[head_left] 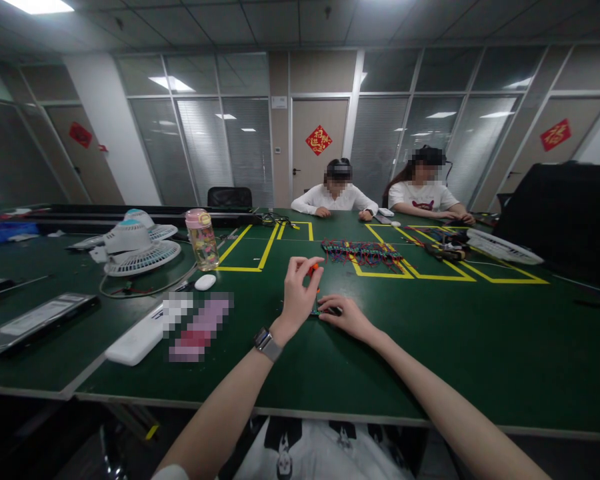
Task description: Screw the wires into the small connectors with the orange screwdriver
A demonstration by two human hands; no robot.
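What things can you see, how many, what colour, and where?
Table: 1, green, middle
People: 2, white tops, across
Doors: 3, brownish, behind
Chair: at least 1, black, behind
Fans: 2, white, left
Bottle: 1, pink-topped, beside fans
Oval case: 1, white, near bottle
Long slab: 1, white, near left
Wires: many, red and blue, mid-table
Tape: many strips, yellow, tabletop
Big object: 1, black, right
Orange piece: 1, orange, in fingers
Small clutter: uncountable, mixed, tabletop
Watch: 1, grey, left wrist
Left hand: 1, bare, mid-table
Right hand: 1, bare, beside it
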